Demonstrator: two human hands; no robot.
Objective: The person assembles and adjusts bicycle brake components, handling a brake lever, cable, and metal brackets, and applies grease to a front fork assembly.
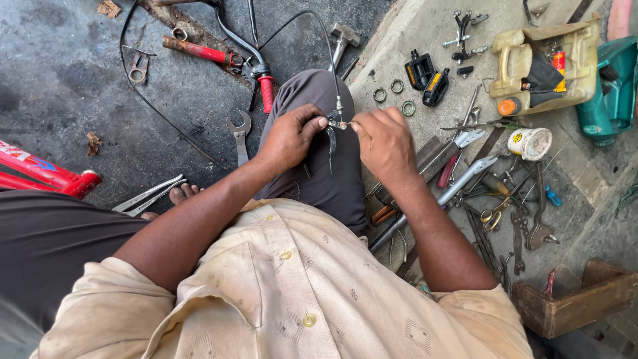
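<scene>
My left hand [290, 136] and my right hand [384, 141] meet over my raised knee in grey trousers [312, 93]. Between them is a small dark metal brake part [332, 126] with a thin cable [325, 40] running up from it toward the handlebar. My left fingers pinch the part from the left. My right fingertips grip the small bolt end beside it. A black handlebar with a red grip [266, 90] and brake lever lies on the ground just beyond my knee.
An open-ended spanner [240, 136] lies left of my knee. Red bicycle frame tubes [46, 174] sit at far left. Several tools [492, 193], a white tin [530, 143], black pedals [425, 76], a cut yellow jug [545, 63] and a wooden box [571, 299] crowd the right.
</scene>
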